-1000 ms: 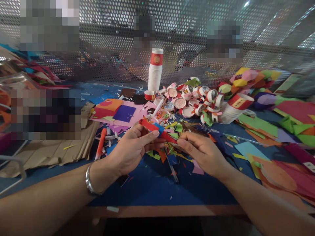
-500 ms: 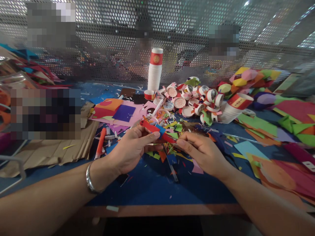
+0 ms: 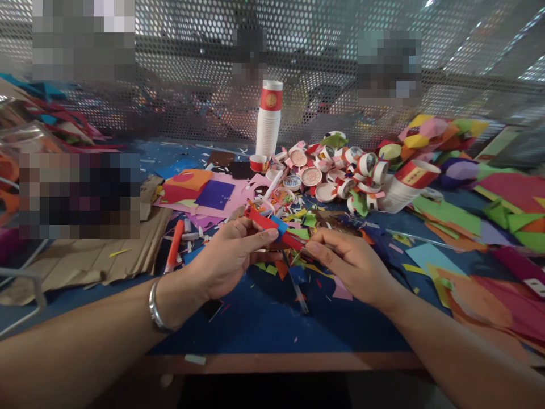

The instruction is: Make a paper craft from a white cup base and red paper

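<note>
A narrow red paper strip point(image 3: 260, 220) with a blue paper piece point(image 3: 279, 227) across its middle stretches between my hands. My left hand point(image 3: 232, 253) pinches it, thumb resting on top beside the blue piece. The strip's lower right end sits between the thumb and bent fingers of my right hand point(image 3: 347, 261). Underneath, colourful paper scraps point(image 3: 268, 268) lie scattered over the blue table point(image 3: 264, 326), and a clear pen point(image 3: 300, 295) points toward me. A red glue stick or marker point(image 3: 174, 247) lies left of my left hand.
Behind my hands is a heap of cut paper-cup pieces point(image 3: 310, 176), with a tall cup stack point(image 3: 268, 128) and a leaning stack point(image 3: 411, 184). Corrugated cardboard point(image 3: 97, 264) lies left, coloured paper sheets point(image 3: 481, 301) right. A perforated metal screen point(image 3: 183, 74) stands at the back.
The red strip has tilted slightly in my fingers, its left end showing a little flatter. Both hands stay in nearly the same place, still on the strip.
</note>
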`<state>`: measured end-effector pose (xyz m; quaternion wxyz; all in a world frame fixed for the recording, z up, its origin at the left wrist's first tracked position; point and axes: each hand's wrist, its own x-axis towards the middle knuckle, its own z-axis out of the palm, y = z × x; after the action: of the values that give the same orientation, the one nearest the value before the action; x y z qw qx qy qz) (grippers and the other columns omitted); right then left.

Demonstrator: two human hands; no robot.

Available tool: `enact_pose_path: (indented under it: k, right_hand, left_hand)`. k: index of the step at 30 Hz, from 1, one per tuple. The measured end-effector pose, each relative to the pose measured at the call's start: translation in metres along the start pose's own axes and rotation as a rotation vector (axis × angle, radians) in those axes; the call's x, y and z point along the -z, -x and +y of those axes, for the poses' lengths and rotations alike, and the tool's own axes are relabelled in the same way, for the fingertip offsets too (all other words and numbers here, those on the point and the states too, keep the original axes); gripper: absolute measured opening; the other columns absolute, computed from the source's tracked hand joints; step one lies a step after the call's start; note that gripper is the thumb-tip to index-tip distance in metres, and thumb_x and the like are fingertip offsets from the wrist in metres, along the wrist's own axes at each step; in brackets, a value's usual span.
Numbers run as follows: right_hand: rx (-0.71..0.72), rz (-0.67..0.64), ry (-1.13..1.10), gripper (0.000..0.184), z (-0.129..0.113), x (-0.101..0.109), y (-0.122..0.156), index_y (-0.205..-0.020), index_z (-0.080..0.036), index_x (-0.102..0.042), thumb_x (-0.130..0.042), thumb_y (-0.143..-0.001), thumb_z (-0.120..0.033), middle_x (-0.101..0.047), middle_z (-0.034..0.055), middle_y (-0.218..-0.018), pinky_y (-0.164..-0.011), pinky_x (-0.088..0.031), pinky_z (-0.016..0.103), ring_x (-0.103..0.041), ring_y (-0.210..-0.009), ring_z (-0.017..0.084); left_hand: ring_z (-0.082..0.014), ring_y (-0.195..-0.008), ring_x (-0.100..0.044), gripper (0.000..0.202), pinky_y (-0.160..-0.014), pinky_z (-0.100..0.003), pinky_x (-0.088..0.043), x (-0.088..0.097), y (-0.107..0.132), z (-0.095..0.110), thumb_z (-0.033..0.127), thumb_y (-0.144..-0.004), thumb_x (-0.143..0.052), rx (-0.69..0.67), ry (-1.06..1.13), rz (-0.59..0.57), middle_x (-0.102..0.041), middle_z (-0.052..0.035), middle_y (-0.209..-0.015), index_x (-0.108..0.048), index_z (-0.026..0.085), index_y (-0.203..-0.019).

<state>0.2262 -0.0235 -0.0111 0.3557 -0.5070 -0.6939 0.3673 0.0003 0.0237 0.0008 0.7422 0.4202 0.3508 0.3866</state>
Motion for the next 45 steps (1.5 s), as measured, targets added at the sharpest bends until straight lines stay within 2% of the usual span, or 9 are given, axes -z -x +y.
enact_pose_path:
  k: [4, 10, 15, 20, 27, 31, 38, 45]
  right_hand:
    - [-0.015, -0.001, -0.035, 0.042, 0.000, 0.000, 0.000, -0.077, -0.023, -0.055, -0.056, -0.102, -0.056, -0.039, -0.0062, -0.059, -0.051, -0.026, 0.030, -0.034, -0.052, 0.010]
    - [0.008, -0.001, -0.031, 0.043, 0.000, 0.000, 0.000, -0.075, -0.023, -0.054, -0.056, -0.102, -0.056, -0.039, -0.0059, -0.058, -0.049, -0.026, 0.029, -0.034, -0.052, 0.011]
    - [0.029, -0.010, -0.007, 0.041, -0.002, 0.000, 0.000, -0.075, -0.023, -0.055, -0.055, -0.103, -0.054, -0.042, -0.0048, -0.062, -0.052, -0.030, 0.029, -0.037, -0.055, 0.011]
    - [0.033, -0.007, -0.010, 0.041, -0.003, -0.002, 0.000, -0.076, -0.022, -0.057, -0.055, -0.102, -0.054, -0.042, -0.0049, -0.063, -0.053, -0.029, 0.029, -0.038, -0.056, 0.011]
    - [-0.030, 0.018, -0.064, 0.044, -0.001, 0.000, 0.002, -0.075, -0.023, -0.052, -0.056, -0.101, -0.057, -0.032, -0.0072, -0.059, -0.049, -0.023, 0.029, -0.029, -0.051, 0.010]
    - [-0.037, 0.035, -0.063, 0.044, -0.002, 0.001, 0.002, -0.075, -0.023, -0.052, -0.056, -0.101, -0.058, -0.032, -0.0073, -0.058, -0.047, -0.022, 0.028, -0.028, -0.051, 0.010]
    - [-0.033, -0.059, 0.015, 0.041, 0.004, 0.002, 0.000, -0.079, -0.022, -0.060, -0.057, -0.101, -0.056, -0.042, -0.0051, -0.062, -0.051, -0.028, 0.029, -0.037, -0.054, 0.011]
    - [-0.039, -0.104, 0.038, 0.041, 0.006, 0.003, 0.000, -0.080, -0.022, -0.059, -0.056, -0.101, -0.056, -0.042, -0.0050, -0.063, -0.055, -0.029, 0.031, -0.038, -0.058, 0.012]
  left_hand:
    - [-0.0166, -0.081, -0.074, 0.003, -0.071, -0.028, -0.063, -0.003, 0.000, 0.002, 0.015, -0.089, -0.075, 0.034, 0.032, -0.015, -0.079, -0.0068, -0.090, -0.073, 0.013, -0.087]
    - [-0.0152, -0.077, -0.073, 0.008, -0.070, -0.026, -0.062, -0.002, -0.001, 0.001, 0.017, -0.085, -0.079, 0.035, 0.063, -0.038, -0.078, -0.0051, -0.085, -0.072, 0.014, -0.083]
    - [-0.0161, -0.079, -0.075, 0.008, -0.074, -0.029, -0.063, 0.000, -0.001, 0.000, 0.017, -0.087, -0.078, -0.028, 0.008, -0.045, -0.079, -0.0057, -0.089, -0.071, 0.014, -0.087]
    - [-0.0178, -0.078, -0.077, 0.012, -0.072, -0.029, -0.062, -0.001, 0.000, -0.001, 0.018, -0.087, -0.078, -0.073, 0.000, -0.079, -0.080, -0.0065, -0.090, -0.068, 0.014, -0.092]
    - [-0.0135, -0.070, -0.072, 0.011, -0.072, -0.027, -0.060, 0.002, -0.005, 0.005, 0.015, -0.086, -0.076, -0.111, -0.004, 0.023, -0.076, -0.0025, -0.079, -0.066, 0.015, -0.085]
    - [-0.0128, -0.066, -0.070, 0.015, -0.069, -0.027, -0.058, 0.009, -0.007, 0.010, 0.016, -0.084, -0.078, -0.172, -0.112, 0.034, -0.072, -0.0004, -0.075, -0.064, 0.017, -0.084]
    - [-0.0139, -0.065, -0.067, 0.016, -0.064, -0.029, -0.056, 0.014, -0.007, 0.011, 0.021, -0.085, -0.079, -0.227, -0.343, -0.077, -0.064, 0.0015, -0.074, -0.064, 0.019, -0.081]
    - [-0.0135, -0.071, -0.065, 0.010, -0.064, -0.026, -0.052, 0.012, -0.006, 0.013, 0.022, -0.086, -0.076, -0.248, -0.475, -0.070, -0.067, -0.0029, -0.084, -0.068, 0.017, -0.089]
